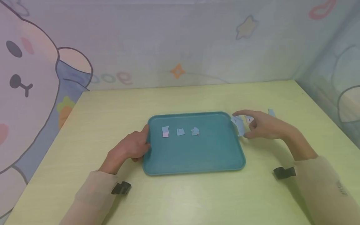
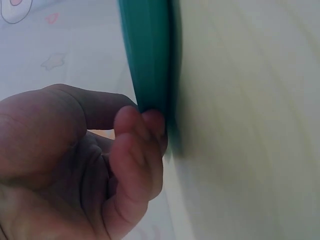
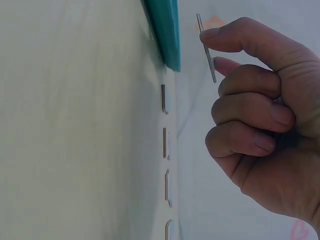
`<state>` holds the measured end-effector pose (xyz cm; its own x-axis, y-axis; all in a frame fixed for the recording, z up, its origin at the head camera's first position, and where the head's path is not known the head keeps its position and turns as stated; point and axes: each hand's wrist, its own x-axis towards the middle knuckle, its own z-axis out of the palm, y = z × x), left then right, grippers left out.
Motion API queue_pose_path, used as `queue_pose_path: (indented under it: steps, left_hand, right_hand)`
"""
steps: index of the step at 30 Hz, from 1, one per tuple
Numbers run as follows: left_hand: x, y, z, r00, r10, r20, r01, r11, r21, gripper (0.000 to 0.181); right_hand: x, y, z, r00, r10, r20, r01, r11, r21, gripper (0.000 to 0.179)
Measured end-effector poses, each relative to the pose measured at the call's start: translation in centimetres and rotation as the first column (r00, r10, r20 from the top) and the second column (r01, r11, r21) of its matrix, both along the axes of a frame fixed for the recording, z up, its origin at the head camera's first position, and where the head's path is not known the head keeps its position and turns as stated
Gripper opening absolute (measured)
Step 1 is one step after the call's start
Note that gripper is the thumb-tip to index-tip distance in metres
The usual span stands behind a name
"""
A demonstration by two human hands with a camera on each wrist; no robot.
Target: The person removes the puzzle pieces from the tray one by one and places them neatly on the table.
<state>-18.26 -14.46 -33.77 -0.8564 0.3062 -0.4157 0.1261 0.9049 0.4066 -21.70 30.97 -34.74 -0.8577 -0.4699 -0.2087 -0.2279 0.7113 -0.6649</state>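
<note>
A teal tray (image 1: 194, 156) lies on the table, and my left hand (image 1: 133, 144) grips its left rim. In the left wrist view, the fingers of that hand curl around the tray's edge (image 2: 147, 55). My right hand (image 1: 264, 125) pinches a thin, flat, pale blue piece (image 1: 240, 127) with an irregular outline, just by the tray's right rim. The right wrist view shows this piece (image 3: 207, 50) edge-on between finger and thumb, above the table; the other fingers are curled in. Three small pale pieces (image 1: 180, 132) lie in a row on the tray.
More flat pieces lie on the table right of the tray, one (image 1: 248, 119) beside the right hand and another (image 1: 271, 112) behind it. The right wrist view has several pieces (image 3: 165, 143) in a line. A printed cloth wall (image 1: 197, 40) stands behind the pale yellow table (image 1: 182, 200).
</note>
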Motion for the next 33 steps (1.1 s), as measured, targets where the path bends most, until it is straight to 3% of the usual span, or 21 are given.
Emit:
queue_pose_path:
  steps: [11,23,33]
  left_hand:
    - [0.1,-0.2,-0.1,1.0,0.016,-0.023,-0.016,1.0,0.017,0.065]
    - [0.0,-0.1,-0.2,0.999,0.021,-0.028,-0.021,1.0,0.009,0.068]
    - [-0.1,-0.1,-0.2,0.999,0.024,-0.028,-0.024,1.0,-0.017,0.067]
  right_hand:
    - [0.8,1.2,0.1,1.0,0.012,0.022,-0.012,1.0,-0.005,0.078]
    - [0.9,1.4,0.0,0.998,0.034,0.048,-0.033,0.999,-0.028,0.079]
    - [0.8,1.3,-0.3,0.998,0.041,0.04,-0.043,0.998,0.039,0.075]
